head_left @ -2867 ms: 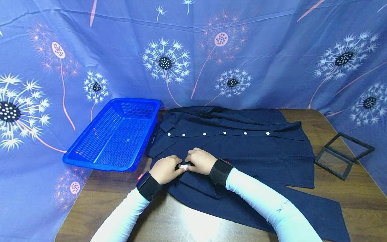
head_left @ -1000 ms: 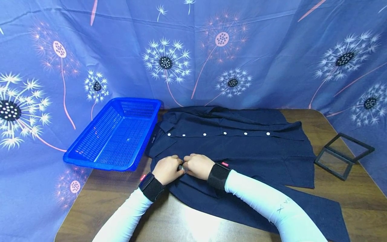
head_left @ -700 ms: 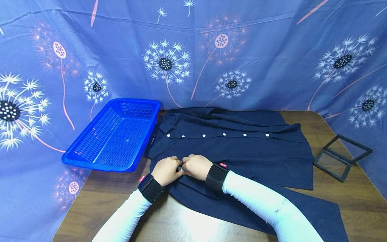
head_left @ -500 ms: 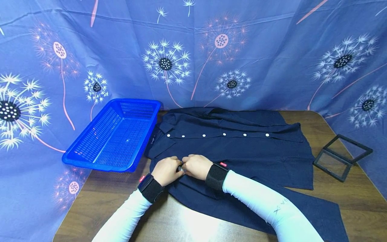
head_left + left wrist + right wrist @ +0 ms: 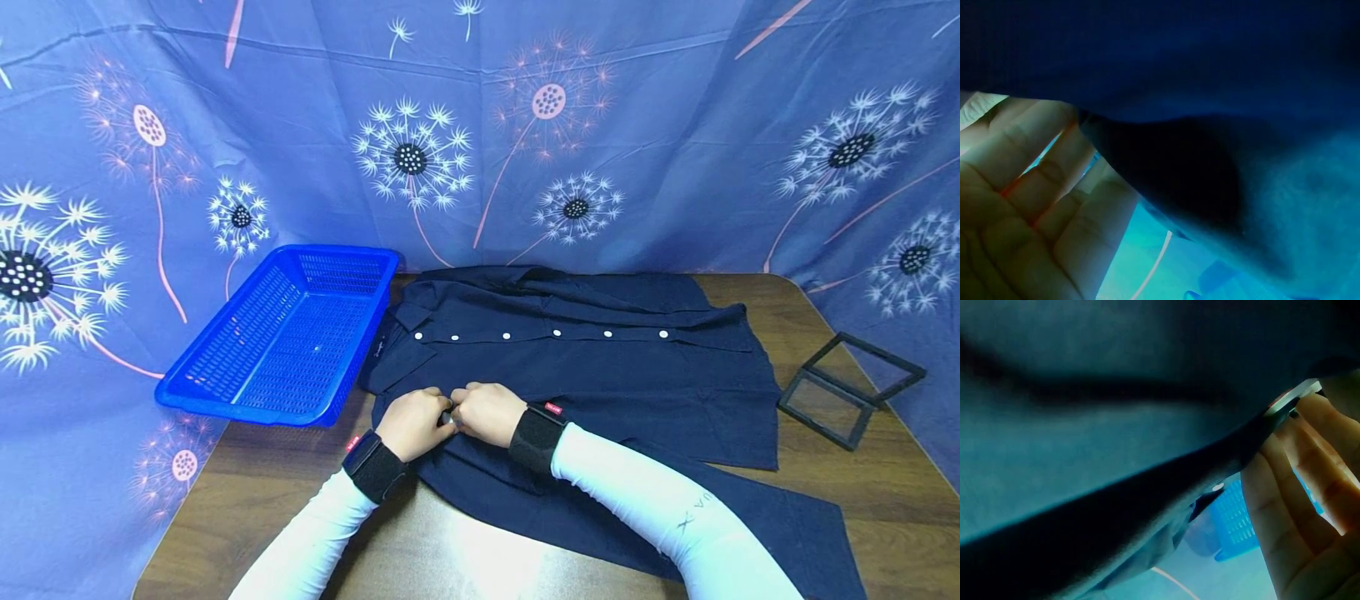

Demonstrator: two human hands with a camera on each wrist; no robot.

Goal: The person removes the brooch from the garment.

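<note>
A dark navy shirt [image 5: 600, 375] with a row of white buttons lies spread flat on the wooden table [image 5: 465, 550], collar toward the left. Both hands meet at its near left part. My left hand [image 5: 412, 421] and my right hand [image 5: 487, 412] have curled fingers that pinch the shirt's fabric between them, knuckles almost touching. In the left wrist view, the dark cloth [image 5: 1210, 125] fills the frame above my left hand's fingers [image 5: 1029, 206]. The right wrist view shows a fold of the cloth [image 5: 1116, 456] held by my right hand's fingers [image 5: 1300, 487].
A blue plastic basket [image 5: 217, 367] stands at the table's left edge, touching the shirt's collar side. Two black square frames [image 5: 851, 387] lie at the right edge. A blue dandelion-print curtain [image 5: 480, 125] hangs behind and around the table.
A small white piece seen between my fingers 2.9 s ago is now hidden. Both hands have closed together a little on the fabric and otherwise stay in place.
</note>
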